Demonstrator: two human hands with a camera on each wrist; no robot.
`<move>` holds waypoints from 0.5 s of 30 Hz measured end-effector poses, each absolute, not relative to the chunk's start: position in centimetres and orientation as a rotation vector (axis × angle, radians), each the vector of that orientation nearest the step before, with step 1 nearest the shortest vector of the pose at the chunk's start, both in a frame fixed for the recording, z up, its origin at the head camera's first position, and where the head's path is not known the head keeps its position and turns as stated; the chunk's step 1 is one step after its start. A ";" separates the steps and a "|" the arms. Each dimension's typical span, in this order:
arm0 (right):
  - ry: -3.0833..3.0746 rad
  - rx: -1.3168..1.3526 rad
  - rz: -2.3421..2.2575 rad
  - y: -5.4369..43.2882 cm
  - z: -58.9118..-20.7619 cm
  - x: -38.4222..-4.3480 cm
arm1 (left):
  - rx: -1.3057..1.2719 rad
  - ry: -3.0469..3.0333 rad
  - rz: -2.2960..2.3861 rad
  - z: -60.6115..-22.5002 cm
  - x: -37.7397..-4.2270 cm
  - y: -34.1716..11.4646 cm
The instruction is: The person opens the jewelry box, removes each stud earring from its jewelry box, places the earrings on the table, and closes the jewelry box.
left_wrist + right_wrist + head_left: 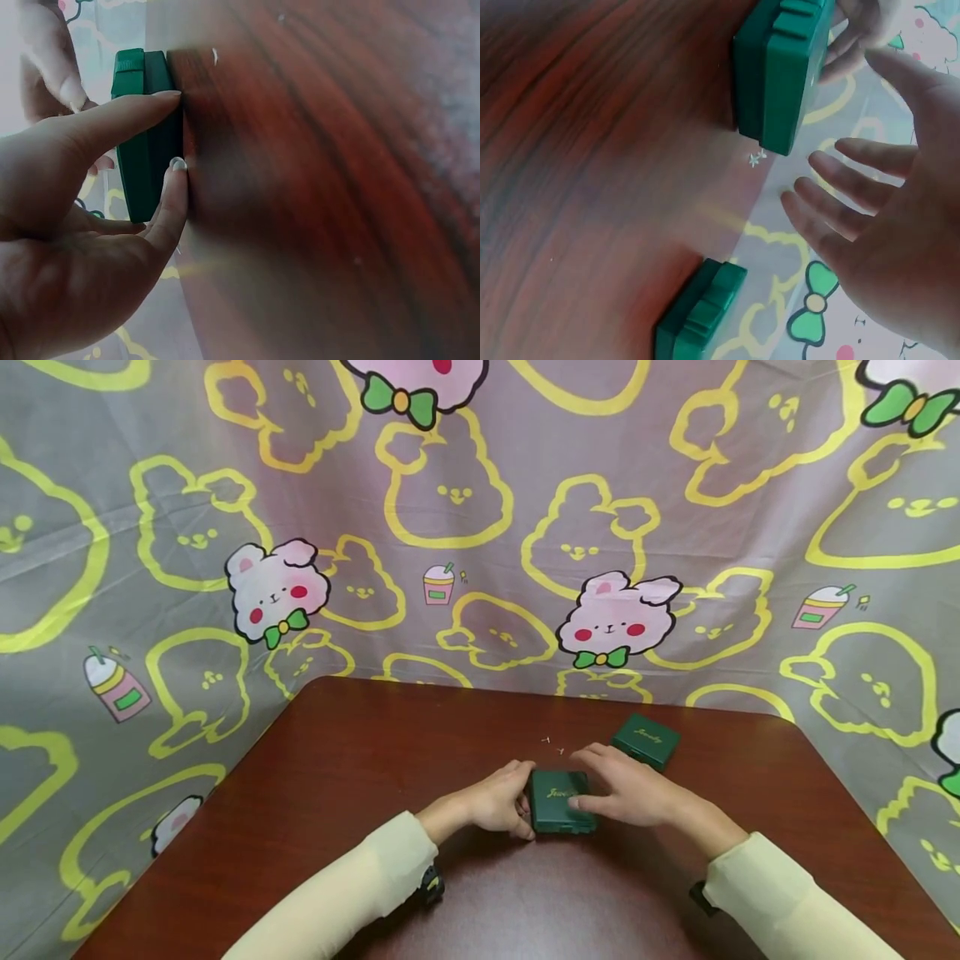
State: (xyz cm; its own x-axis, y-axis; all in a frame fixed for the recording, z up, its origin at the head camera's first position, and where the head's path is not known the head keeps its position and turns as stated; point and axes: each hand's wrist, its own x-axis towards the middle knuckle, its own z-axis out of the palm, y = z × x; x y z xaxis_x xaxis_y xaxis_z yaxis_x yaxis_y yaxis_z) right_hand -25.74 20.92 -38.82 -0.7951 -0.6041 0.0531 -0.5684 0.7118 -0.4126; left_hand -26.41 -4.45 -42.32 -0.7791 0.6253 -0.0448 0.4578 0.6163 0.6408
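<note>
A dark green jewelry box (551,814) with gold lettering on its closed lid lies flat on the table between the two hands. My left hand (498,802) holds it by its left side; in the left wrist view, the thumb and fingers (175,187) lie around that side. Over the box's right part hovers my right hand (633,789), its fingers spread and loosely extended. The right wrist view shows a gap between those fingers and the box (784,82), whose ridged catch faces the camera. Nothing is in the right palm (900,247).
A second green jewelry box (647,741), also closed, sits beyond the right hand. Two tiny pale star-like pieces (560,751) lie on the brown table (360,777) behind the first box. A patterned curtain (495,568) encloses the table's back and sides.
</note>
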 end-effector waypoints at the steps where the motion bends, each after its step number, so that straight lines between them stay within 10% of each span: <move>1: 2.815 -0.963 -0.614 20.8 -38.8 -25.7 | 0.882 2.586 0.904 -42.3 -26.5 -4.4; 15: 2.780 -1.037 -0.570 18.9 -40.0 -25.1 | 0.868 2.648 0.796 -42.3 -26.8 -3.8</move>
State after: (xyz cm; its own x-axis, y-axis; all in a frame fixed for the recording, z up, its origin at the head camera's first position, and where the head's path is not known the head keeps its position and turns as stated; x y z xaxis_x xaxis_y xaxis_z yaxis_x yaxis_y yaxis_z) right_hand -25.08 18.92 -39.99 -0.7581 -0.6519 0.0186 -0.6065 0.6943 -0.3874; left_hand -26.76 -3.83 -42.28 -0.7938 0.6053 -0.0582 0.4730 0.6748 0.5665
